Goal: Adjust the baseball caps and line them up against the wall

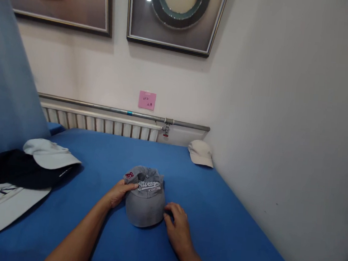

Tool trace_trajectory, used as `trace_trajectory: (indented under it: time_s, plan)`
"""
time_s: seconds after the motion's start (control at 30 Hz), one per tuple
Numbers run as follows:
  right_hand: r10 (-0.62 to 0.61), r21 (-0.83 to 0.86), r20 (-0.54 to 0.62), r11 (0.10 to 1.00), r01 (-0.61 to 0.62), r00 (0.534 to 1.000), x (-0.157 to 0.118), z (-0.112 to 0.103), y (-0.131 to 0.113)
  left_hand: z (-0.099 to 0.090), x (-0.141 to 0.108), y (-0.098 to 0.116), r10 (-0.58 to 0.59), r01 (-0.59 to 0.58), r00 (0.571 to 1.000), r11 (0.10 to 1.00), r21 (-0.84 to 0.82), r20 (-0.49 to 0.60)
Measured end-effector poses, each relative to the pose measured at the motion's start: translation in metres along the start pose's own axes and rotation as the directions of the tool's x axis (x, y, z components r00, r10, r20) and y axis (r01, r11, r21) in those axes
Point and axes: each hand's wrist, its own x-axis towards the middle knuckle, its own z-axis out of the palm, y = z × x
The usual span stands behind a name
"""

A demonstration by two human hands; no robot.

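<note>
A grey baseball cap [144, 209] with white raised lettering and a small red patch lies on the blue bed surface, its brim toward me. My left hand [120, 193] grips the cap's left side, thumb on the front panel and the other fingers hidden beneath. Beside the right edge of the brim is my right hand [179, 226], loosely curved with a gap between thumb and forefinger. Its fingertips are at the brim's edge; whether they touch cannot be made out.
At the left lie a white cap [48, 154], a black cap [15, 169] and a white cap with dark letters [6, 203], overlapping. A beige cap [201, 152] sits at the far right corner. Behind are a radiator [101, 124] and pipe; a blue curtain [11, 75] hangs left.
</note>
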Motion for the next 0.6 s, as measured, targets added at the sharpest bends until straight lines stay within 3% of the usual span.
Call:
trace_trajectory:
  time_s: [0.6]
  plan:
    - [-0.028,-0.031,0.022,0.999,0.028,0.999,0.0,-0.0012,-0.0023,-0.0006,-0.0044,-0.0024,0.033,-0.033,0.999,0.999,-0.02,-0.03]
